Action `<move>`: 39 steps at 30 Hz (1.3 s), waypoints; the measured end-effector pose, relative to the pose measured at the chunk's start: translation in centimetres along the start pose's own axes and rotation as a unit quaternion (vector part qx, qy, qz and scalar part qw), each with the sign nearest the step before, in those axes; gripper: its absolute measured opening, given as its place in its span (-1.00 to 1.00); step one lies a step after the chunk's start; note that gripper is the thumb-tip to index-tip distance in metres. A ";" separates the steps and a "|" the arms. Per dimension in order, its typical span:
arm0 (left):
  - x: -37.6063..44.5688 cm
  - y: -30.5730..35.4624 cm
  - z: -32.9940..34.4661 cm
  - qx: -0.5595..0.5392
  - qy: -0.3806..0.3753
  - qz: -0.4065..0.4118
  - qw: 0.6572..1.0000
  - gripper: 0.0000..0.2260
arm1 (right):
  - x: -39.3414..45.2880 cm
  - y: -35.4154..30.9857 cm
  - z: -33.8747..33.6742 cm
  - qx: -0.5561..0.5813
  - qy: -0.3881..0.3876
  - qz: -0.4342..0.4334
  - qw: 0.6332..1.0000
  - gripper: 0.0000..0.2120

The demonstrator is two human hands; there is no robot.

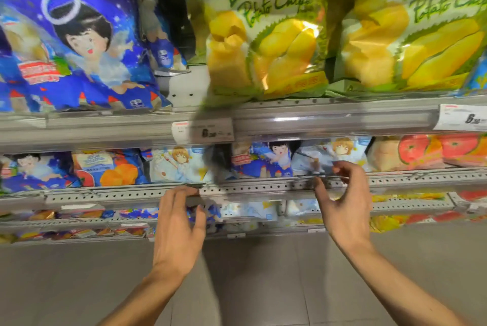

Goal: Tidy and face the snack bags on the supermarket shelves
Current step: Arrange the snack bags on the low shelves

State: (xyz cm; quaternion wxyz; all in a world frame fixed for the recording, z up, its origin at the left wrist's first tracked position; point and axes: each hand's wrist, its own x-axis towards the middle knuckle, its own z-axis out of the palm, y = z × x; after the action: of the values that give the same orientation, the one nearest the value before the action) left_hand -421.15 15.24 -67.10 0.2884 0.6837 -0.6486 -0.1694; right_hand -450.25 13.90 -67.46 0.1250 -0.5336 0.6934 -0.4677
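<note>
Head view: both hands reach the grey perforated metal shelf rail (250, 190); left hand (179, 223) loosely spread, empty; right hand (342, 202) half-curled by a pale cartoon snack bag (326, 154), grip unclear.

My left hand (179, 223) and right hand (342, 199) are smeared by motion, so what my fingertips touch is unclear. The price tag (203, 132) print is unreadable. The right durian chip bag (421, 28) is cut off by the frame edge.

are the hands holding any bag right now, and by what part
Neither plainly holds a bag. The left hand reaches at the perforated shelf rail; the right hand curls at the pale bag's bottom edge, too blurred to confirm.
</note>
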 end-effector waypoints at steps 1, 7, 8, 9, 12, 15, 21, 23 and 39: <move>0.4 -0.7 -0.5 -0.015 0.018 -0.017 1.000 -0.68 | -0.5 -0.8 1.0 0.004 -0.014 0.003 1.000 -0.61; 4.0 -5.0 -2.4 -0.084 0.076 -0.039 0.993 -0.60 | -1.3 -3.9 5.4 0.023 -0.071 0.080 0.994 -0.39; 4.7 -5.5 -2.6 -0.105 0.068 -0.036 0.992 -0.61 | -1.1 -4.1 5.9 0.020 -0.077 0.086 0.993 -0.35; 5.3 -5.9 -2.8 -0.140 0.046 -0.025 0.989 -0.62 | -0.7 -4.2 6.4 0.019 -0.082 0.091 0.992 -0.31; 7.7 -5.9 -3.2 -0.234 0.051 -0.009 0.971 -0.53 | 0.7 -4.3 7.8 0.068 -0.114 0.118 0.984 -0.19; 10.1 -6.4 -2.6 -0.297 -0.005 -0.009 0.955 -0.32 | 2.7 -4.0 8.9 0.069 -0.136 0.137 0.979 -0.19; 12.9 -7.3 -2.1 -0.320 -0.079 -0.002 0.944 -0.38 | 5.4 -3.2 10.2 0.060 -0.174 0.141 0.973 -0.19; 13.1 -7.1 -2.0 -0.323 -0.092 -0.010 0.942 -0.42 | 5.8 -3.1 10.3 0.060 -0.178 0.151 0.970 -0.20; 13.1 -5.2 -5.4 -0.287 -0.105 -0.221 0.926 -0.28 | 5.6 -6.6 7.6 0.120 -0.176 0.244 0.946 -0.63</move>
State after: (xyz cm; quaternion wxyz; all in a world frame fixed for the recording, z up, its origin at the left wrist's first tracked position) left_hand -412.49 3.26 -64.25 0.3581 0.6758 -0.4310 -0.4789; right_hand -443.27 5.24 -64.55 0.4186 -0.4030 0.7082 -0.4012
